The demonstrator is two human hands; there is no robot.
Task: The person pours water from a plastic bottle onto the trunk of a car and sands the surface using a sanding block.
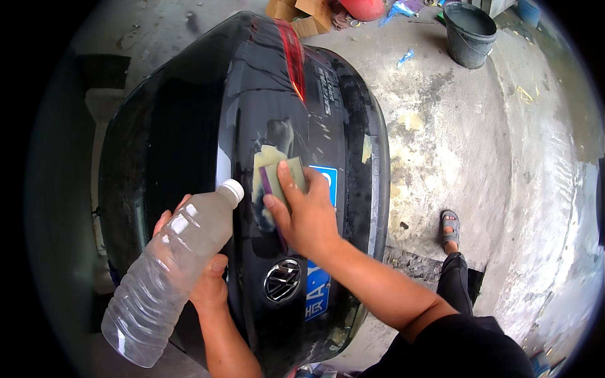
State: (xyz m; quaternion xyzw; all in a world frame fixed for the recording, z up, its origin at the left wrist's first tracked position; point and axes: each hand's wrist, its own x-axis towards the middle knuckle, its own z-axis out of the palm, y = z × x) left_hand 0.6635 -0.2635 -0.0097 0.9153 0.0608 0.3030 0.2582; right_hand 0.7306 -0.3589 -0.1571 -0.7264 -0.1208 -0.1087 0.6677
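A clear, ribbed plastic bottle [161, 277] with a white cap [234, 189] is tilted over the car's rear, its cap end up and to the right. My left hand [211, 283] wraps around it from behind. My right hand [309, 217] grips a greenish sanding block [275, 178] with a purple edge and presses it on the black trunk lid [246, 120]. Under and beside the block shows a pale yellow filler patch [268, 152] with a dull, scuffed area around it. The block's lower face is hidden.
A round chrome emblem [282, 280] and a blue number plate [317, 290] sit near my right forearm. Beyond is a red tail light [292, 60]. A black bucket [469, 38] with liquid and a cardboard box [302, 16] stand on the stained concrete floor. My sandalled foot [450, 227] is at right.
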